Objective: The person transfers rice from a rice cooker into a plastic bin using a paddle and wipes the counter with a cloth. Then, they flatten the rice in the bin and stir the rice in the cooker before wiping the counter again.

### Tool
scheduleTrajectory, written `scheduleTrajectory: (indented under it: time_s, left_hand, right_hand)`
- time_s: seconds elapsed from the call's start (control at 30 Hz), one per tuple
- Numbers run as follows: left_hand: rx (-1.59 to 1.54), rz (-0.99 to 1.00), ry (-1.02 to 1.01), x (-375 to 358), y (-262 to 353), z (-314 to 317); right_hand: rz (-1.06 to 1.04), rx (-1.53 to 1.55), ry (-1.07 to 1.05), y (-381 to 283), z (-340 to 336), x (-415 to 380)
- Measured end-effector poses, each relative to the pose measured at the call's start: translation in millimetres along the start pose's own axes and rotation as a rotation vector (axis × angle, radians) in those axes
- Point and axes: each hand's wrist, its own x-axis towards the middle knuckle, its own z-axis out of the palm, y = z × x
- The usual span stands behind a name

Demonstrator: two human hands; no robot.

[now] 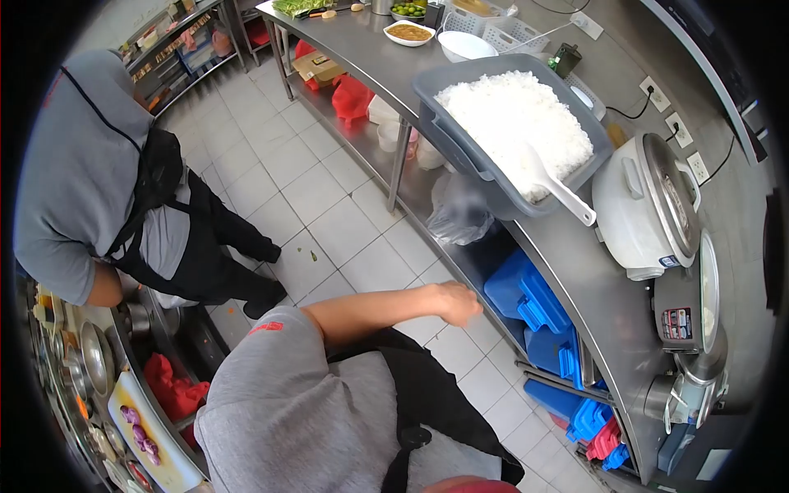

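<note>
My left hand [459, 304] reaches across in front of my black apron, above the tiled floor and beside the steel counter. Its fingers are curled in, and nothing shows in them. The hand touches nothing that I can see; blue lidded containers [526, 292] on the lower shelf are nearest to it. My right hand is out of view. On the counter above stands a grey tub [448, 135] heaped with white rice [518, 115]. A white rice paddle [561, 187] lies in the rice, its handle sticking out over the tub's rim.
Another person [90, 164] stands at the left by a worktop with a cutting board [164, 440] and purple onions [141, 435]. A white rice cooker [637, 201] sits beyond the tub. The steel counter [353, 37] bears a bowl of brown food [408, 33].
</note>
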Motion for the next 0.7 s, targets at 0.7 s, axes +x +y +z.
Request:
scheduleTrajectory:
  time_s: [0.7]
  left_hand:
    - [-0.144, -0.308, 0.548, -45, -81, -81]
  right_hand:
    - [0.014, 0.037, -0.045, -6, 16, -1]
